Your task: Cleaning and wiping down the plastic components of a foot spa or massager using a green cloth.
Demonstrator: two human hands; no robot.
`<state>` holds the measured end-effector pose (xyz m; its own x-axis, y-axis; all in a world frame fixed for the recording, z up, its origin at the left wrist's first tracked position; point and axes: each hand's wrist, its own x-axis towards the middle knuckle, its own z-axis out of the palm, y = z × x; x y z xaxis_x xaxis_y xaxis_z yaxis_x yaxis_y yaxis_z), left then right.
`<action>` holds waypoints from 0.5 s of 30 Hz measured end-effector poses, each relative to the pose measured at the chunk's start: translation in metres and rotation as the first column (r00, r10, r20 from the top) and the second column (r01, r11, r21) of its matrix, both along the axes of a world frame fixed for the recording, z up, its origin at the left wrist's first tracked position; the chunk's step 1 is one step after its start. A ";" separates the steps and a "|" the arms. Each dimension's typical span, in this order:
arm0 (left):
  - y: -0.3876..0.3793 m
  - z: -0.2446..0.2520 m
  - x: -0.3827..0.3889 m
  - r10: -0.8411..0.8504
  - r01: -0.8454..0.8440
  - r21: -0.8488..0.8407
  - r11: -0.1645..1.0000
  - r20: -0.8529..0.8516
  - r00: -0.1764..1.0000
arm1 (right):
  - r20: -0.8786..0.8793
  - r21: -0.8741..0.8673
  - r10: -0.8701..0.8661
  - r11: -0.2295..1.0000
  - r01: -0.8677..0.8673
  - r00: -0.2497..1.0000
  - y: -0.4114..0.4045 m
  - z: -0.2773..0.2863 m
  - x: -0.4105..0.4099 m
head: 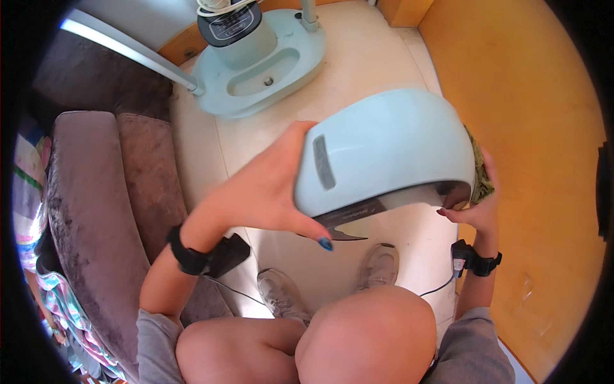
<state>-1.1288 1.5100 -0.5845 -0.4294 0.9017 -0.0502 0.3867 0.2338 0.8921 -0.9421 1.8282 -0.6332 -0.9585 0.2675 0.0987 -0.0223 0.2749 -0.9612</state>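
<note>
A light blue plastic appliance part (pixel 388 149), a curved shell with a grey side inset and a dark glossy rim, is held up between both hands above the floor. My left hand (pixel 268 187) grips its left end, thumb at the lower edge by the dark rim. At the right end my right hand (pixel 479 197) holds it with a green cloth (pixel 481 173) pressed between palm and shell. Most of the right fingers are hidden behind the cloth and shell. The shell's inner side is largely out of sight.
A light blue appliance base (pixel 264 72) with upright poles and a dark control panel (pixel 232 24) stands on the floor ahead. A brown upholstered sofa (pixel 91 192) lies to the left, an orange-brown wooden panel (pixel 518 120) to the right. Two shoes (pixel 379 264) rest below the shell.
</note>
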 end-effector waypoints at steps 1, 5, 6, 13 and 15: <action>0.001 -0.002 0.004 0.005 -0.005 -0.013 1.000 -0.001 1.000 | 0.055 0.007 -0.006 1.000 0.006 0.998 -0.005 0.003 -0.001; 0.011 -0.013 0.024 0.185 -0.184 0.036 0.982 -0.052 0.981 | -0.001 0.122 0.037 0.992 -0.037 0.999 0.001 0.005 0.004; 0.013 -0.012 0.027 0.238 -0.235 0.047 0.971 -0.105 0.965 | 0.000 0.114 0.035 0.993 -0.035 0.999 -0.001 0.007 0.003; 0.017 -0.023 0.048 0.482 -0.468 0.118 0.876 -0.190 0.855 | 0.253 -0.112 -0.011 0.993 0.040 0.967 -0.019 0.031 -0.028; 0.021 -0.026 0.051 0.495 -0.489 0.085 0.868 -0.222 0.840 | 0.191 0.246 -0.089 0.968 0.040 0.978 -0.022 0.050 -0.032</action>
<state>-1.0782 1.5314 -0.6101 -0.8136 0.5682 0.1228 0.4197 0.4279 0.8005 -0.9744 1.8061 -0.5831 -0.9467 0.3213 -0.0231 0.1877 0.4919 -0.8502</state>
